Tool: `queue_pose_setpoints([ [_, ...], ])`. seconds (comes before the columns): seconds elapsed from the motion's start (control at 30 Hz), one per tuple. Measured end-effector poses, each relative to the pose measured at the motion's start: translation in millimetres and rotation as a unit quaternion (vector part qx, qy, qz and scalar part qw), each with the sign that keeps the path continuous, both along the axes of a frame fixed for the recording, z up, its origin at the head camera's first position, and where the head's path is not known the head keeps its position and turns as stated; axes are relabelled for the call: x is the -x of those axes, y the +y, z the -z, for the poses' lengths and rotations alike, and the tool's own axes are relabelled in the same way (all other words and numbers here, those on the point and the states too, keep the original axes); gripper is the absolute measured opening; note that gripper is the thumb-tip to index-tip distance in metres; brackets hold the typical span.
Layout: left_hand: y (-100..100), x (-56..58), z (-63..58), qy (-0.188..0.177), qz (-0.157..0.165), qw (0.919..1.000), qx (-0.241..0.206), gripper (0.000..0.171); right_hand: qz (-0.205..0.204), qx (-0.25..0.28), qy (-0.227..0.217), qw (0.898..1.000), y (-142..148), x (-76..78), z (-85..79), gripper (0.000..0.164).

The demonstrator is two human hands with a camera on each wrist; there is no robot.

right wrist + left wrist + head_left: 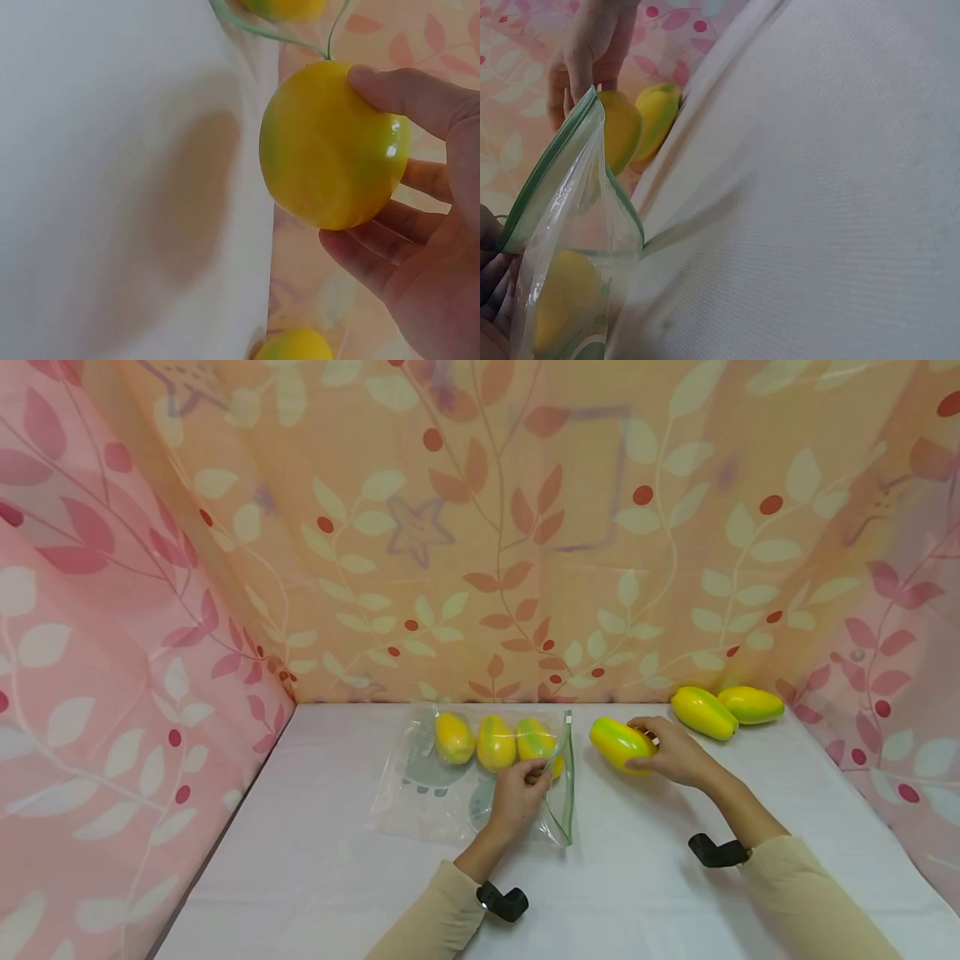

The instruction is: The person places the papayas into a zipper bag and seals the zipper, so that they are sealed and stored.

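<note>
A clear zip bag point(420, 810) with a green-edged mouth and grey printed shapes lies on the table, its mouth facing right. Three yellow-green papayas point(454, 738) sit in a row inside it. My left hand point(517, 802) pinches the upper edge of the mouth, and the left wrist view shows the green edges point(547, 169) spread apart. Just right of the mouth, my right hand point(675, 753) grips another papaya point(621, 745) between thumb and fingers. That papaya point(330, 146) is held above the table, with its shadow on the cloth in the right wrist view.
Two more papayas point(705, 713) lie side by side at the table's back right corner. White cloth point(315, 877) covers the table. Patterned fabric point(495, 527) hangs behind it and along both sides. Each wrist wears a black device point(504, 902).
</note>
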State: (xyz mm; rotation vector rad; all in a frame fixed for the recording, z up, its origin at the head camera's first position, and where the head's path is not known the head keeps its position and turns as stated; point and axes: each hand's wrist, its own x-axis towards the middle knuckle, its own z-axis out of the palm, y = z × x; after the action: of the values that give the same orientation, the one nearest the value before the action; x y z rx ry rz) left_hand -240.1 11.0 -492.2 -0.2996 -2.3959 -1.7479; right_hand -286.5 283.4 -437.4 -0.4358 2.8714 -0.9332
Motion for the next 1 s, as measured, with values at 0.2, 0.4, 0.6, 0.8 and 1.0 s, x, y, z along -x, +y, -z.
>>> queue_pose_setpoints([
  [0.2,1.0,0.0,3.2,0.035,-0.013,0.9991,0.023,0.021,-0.003,0.013,-0.006,1.000,-7.1,-6.9,2.8,0.066],
  [0.4,3.3,-4.1,3.0,0.091,-0.048,0.9921,0.072,0.017,-0.017,0.016,-0.007,1.000,-11.7,-13.1,5.9,0.069],
  [0.6,5.3,-4.4,-1.0,0.101,-0.064,0.9881,0.097,0.015,-0.021,0.025,-0.018,0.999,-14.3,-15.1,9.1,0.070],
  [0.8,5.8,-5.3,-2.6,0.089,-0.063,0.9878,0.111,0.015,-0.028,0.034,-0.036,0.998,-19.6,-16.9,13.1,0.070],
  [1.0,5.7,-7.0,-2.5,0.091,-0.046,0.9892,0.106,0.015,-0.030,0.040,-0.035,0.998,-26.1,-17.9,16.5,0.069],
])
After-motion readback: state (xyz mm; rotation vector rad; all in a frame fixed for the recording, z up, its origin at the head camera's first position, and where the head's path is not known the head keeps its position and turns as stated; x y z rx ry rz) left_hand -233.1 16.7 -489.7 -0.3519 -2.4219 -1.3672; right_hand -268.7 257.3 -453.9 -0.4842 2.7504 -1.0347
